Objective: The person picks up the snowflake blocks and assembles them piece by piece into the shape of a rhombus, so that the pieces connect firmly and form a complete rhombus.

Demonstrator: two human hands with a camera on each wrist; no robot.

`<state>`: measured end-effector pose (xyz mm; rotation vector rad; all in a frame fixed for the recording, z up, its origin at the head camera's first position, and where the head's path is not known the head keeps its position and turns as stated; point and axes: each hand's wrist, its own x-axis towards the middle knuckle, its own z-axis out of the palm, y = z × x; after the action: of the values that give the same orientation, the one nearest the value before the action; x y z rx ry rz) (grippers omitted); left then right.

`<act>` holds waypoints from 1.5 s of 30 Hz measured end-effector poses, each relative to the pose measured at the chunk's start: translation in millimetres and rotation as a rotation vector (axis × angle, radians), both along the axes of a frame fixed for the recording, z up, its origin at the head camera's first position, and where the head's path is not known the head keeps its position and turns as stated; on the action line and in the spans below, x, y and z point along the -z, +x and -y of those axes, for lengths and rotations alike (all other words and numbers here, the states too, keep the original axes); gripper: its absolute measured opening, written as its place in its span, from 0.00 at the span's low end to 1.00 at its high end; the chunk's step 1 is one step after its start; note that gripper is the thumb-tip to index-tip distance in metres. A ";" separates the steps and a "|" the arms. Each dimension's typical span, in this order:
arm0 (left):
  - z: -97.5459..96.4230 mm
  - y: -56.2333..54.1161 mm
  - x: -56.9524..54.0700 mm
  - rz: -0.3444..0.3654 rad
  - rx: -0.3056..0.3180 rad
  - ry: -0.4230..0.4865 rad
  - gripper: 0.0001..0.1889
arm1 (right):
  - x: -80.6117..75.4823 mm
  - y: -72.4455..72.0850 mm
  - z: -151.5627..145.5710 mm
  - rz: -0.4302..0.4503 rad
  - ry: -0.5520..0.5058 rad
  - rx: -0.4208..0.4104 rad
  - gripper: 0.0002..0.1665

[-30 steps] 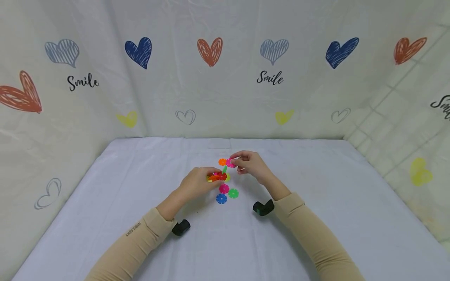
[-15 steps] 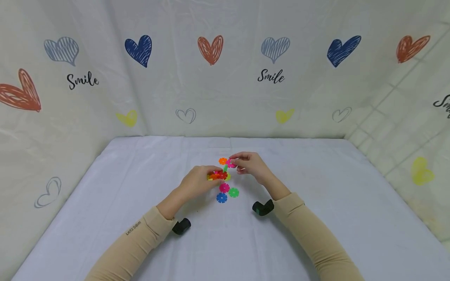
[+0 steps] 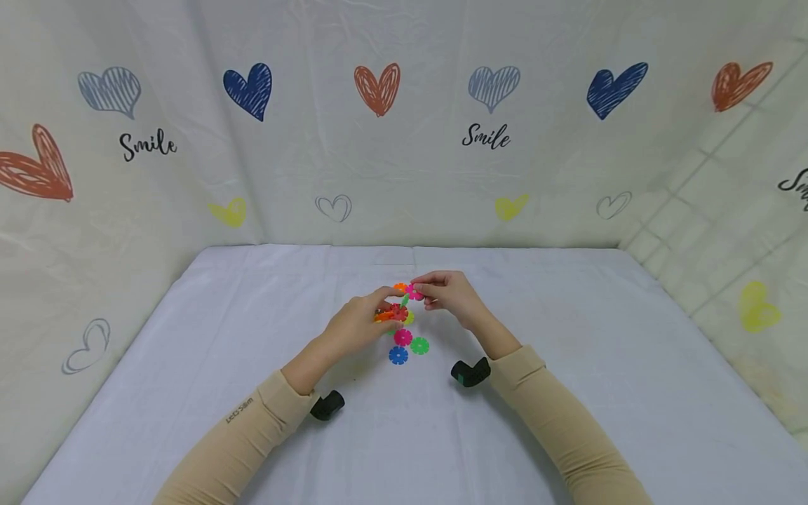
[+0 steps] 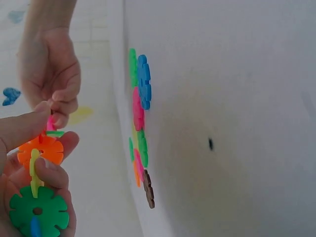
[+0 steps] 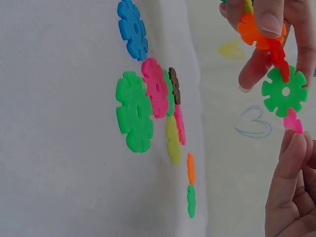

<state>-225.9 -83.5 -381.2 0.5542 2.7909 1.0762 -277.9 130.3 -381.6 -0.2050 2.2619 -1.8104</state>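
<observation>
A chain of slotted plastic flower discs spans the two hands. My left hand [image 3: 353, 326] holds its near part, thumb and fingers around an orange disc [image 5: 252, 32]. Toward the wrist, a yellow disc [image 4: 34, 180] and a dark green disc [image 4: 54, 210] follow, with part of a blue one [image 4: 35, 227] below. On the other side, a red disc [image 5: 278, 54] joins a light green disc [image 5: 274, 98]. At the chain's far end, my right hand [image 3: 451, 298] pinches a pink disc [image 5: 292, 119] between thumb and fingertips, which hide part of it.
Loose discs lie on the white-covered table [image 3: 543, 308] beneath the hands: blue [image 3: 398, 355], light green [image 3: 419, 346], pink [image 3: 402, 337], yellow, brown [image 5: 174, 85], orange [image 5: 191, 168] and others. Black wrist cameras [image 3: 470, 373] hang by both cuffs. A heart-printed curtain [image 3: 404, 161] stands behind.
My left hand's fingers have spread and lifted toward the far discs, showing more of the red disc. The right hand stays almost still, pinching the pink disc.
</observation>
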 end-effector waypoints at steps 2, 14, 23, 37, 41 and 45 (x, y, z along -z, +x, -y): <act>-0.1 0.2 -0.2 -0.002 0.008 0.015 0.31 | -0.6 0.5 -0.5 -0.006 -0.011 0.002 0.15; -1.8 -1.5 -0.4 -0.031 0.068 0.043 0.27 | -1.0 1.1 -0.4 -0.003 -0.068 0.006 0.17; -3.3 -1.8 -1.5 -0.044 0.090 0.012 0.25 | -3.4 1.9 -5.2 -0.007 -0.030 0.005 0.17; -6.0 -2.2 0.0 -0.074 0.093 -0.010 0.26 | -4.8 5.8 -6.2 -0.010 -0.050 0.023 0.16; -5.9 -1.5 -1.8 -0.074 0.089 -0.009 0.26 | -4.0 6.1 -5.5 -0.005 -0.073 0.031 0.15; -5.8 -1.2 -2.7 -0.078 0.101 -0.003 0.25 | -3.1 7.3 -5.3 0.004 -0.081 0.039 0.15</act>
<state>-227.1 -77.7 -378.5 0.7438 2.7952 1.0521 -270.6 135.6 -378.5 -0.1725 2.2068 -1.9219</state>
